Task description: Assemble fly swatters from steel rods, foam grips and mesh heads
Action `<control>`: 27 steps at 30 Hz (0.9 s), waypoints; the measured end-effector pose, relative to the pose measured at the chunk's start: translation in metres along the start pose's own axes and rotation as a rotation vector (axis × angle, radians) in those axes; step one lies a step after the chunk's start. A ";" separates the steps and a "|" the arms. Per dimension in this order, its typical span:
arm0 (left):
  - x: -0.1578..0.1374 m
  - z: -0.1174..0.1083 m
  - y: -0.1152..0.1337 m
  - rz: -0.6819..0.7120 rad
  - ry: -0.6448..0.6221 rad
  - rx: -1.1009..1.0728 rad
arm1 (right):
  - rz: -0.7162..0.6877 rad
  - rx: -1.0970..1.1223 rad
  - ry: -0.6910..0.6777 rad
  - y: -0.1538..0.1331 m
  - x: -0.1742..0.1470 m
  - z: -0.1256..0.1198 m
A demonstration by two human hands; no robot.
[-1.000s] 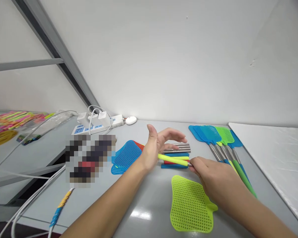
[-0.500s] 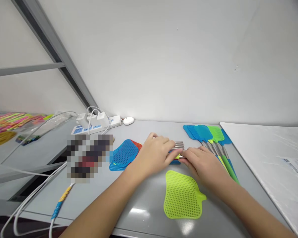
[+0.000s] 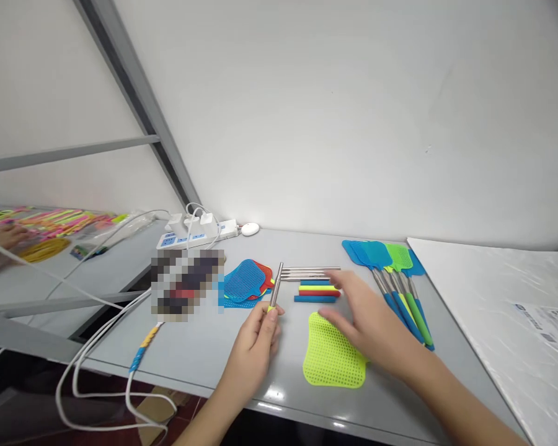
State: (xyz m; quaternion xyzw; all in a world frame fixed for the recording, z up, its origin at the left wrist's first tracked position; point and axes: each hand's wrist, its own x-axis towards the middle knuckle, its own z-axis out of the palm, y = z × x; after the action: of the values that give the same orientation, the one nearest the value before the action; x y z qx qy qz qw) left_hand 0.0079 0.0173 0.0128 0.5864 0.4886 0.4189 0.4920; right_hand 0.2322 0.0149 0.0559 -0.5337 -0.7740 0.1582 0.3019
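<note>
My left hand (image 3: 256, 339) is closed around a fly swatter handle (image 3: 276, 286), its silver metal rod pointing up and a bit of yellow-green showing at the fingers. My right hand (image 3: 360, 316) is open, thumb apart from the fingers, and holds nothing. It hovers beside several coloured foam grips (image 3: 314, 298) in blue, yellow and red. Behind these lie several metal rods (image 3: 307, 273), side by side. A yellow-green swatter head (image 3: 332, 356) lies flat below my right hand, which hides its neck.
Blue and red swatter heads (image 3: 244, 282) are piled at left. Whole fly swatters (image 3: 402, 285) lie together at right, by a white wrapped sheet (image 3: 502, 310). A power strip (image 3: 195, 235) and cables stand back left. Another person's hand (image 3: 2, 238) is at the far left.
My hands have moved apart. The left has drawn back leftward, raising the handle upright; the right has let go and opened. The view has shifted, and another person's hand has appeared at far left.
</note>
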 end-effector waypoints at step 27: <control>-0.017 -0.009 0.006 0.060 -0.362 0.304 | 0.026 0.077 0.203 0.018 -0.077 0.038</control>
State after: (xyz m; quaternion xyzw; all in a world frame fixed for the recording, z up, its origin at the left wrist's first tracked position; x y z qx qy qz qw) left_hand -0.0027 0.0020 0.0200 0.7336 0.4320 0.2429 0.4651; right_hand 0.2403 -0.0461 -0.0067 -0.5448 -0.7258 0.1369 0.3971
